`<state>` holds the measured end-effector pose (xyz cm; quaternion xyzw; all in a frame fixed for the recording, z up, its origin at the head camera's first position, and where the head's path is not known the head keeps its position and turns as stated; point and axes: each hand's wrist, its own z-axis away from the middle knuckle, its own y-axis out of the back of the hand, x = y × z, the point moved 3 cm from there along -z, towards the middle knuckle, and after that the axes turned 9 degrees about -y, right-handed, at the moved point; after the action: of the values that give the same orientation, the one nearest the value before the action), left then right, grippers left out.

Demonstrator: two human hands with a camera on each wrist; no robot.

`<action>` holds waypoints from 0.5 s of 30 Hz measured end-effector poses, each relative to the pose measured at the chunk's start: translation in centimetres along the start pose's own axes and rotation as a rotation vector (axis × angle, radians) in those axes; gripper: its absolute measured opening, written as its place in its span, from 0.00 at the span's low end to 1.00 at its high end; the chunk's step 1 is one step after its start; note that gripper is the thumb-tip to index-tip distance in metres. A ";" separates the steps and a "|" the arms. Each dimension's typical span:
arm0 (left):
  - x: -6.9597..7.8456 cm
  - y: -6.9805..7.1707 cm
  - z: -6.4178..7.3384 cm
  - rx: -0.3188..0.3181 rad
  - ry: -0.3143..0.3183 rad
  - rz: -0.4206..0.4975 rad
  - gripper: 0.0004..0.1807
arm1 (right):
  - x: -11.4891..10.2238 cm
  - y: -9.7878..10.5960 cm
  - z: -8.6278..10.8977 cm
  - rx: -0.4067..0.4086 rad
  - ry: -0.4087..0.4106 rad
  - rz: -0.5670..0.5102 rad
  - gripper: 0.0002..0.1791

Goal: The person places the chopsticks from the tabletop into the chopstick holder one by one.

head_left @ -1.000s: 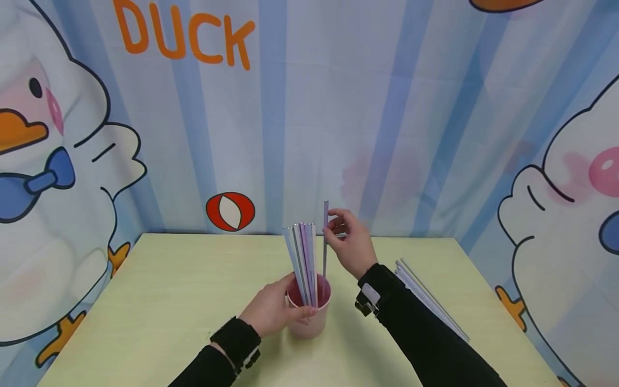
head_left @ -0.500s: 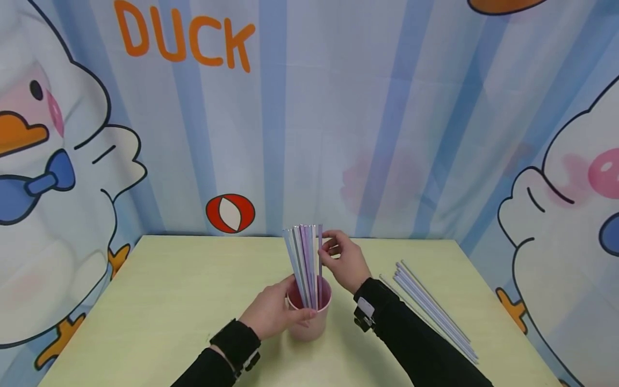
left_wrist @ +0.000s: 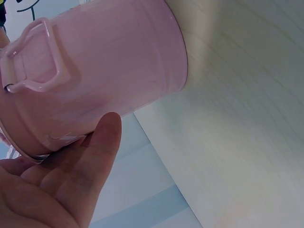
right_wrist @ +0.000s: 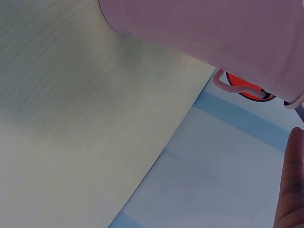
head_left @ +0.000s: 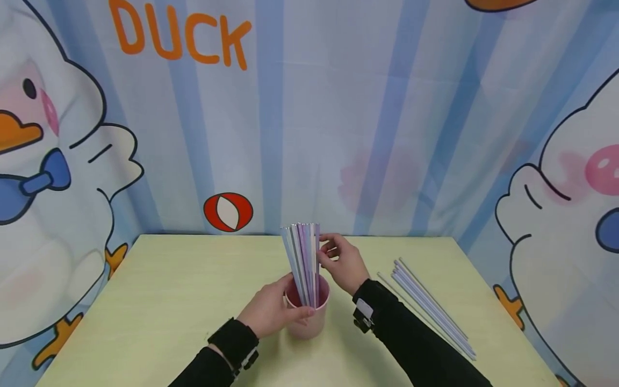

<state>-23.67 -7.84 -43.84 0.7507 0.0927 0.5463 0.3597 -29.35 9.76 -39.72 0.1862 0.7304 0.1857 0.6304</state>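
A small pink bucket (head_left: 314,325) stands upright on the table, with a wire-like handle (left_wrist: 56,61) on its side in the left wrist view. Inside it leans a bunch of long straws (head_left: 301,258) in purple, silver and pale blue. My left hand (head_left: 271,309) grips the bucket by its rim, thumb along the near wall. At the right edge of the bunch, my right hand (head_left: 345,263) pinches a purple straw (head_left: 318,236) near its top. That straw's lower end is down in the bucket. Only one finger (right_wrist: 292,183) of the right hand shows in the right wrist view.
Several loose straws (head_left: 430,303) lie slantwise on the pale table (head_left: 193,285), to the right and partly beside the right sleeve (head_left: 411,333). A printed duck curtain (head_left: 314,118) hangs behind the table's far edge.
My right hand has lowered the purple straw into the bucket and moved left against the bunch. More of the loose straws show beside the sleeve. My left hand has stayed on the bucket.
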 end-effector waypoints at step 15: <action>0.1 -0.1 -0.1 0.008 0.019 -0.015 0.49 | 5.9 6.0 1.0 0.029 0.033 0.280 0.16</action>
<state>-23.72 -7.71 -43.82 0.7464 0.1040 0.5501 0.3599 -28.98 17.93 -41.87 0.2924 0.7101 0.2640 0.5836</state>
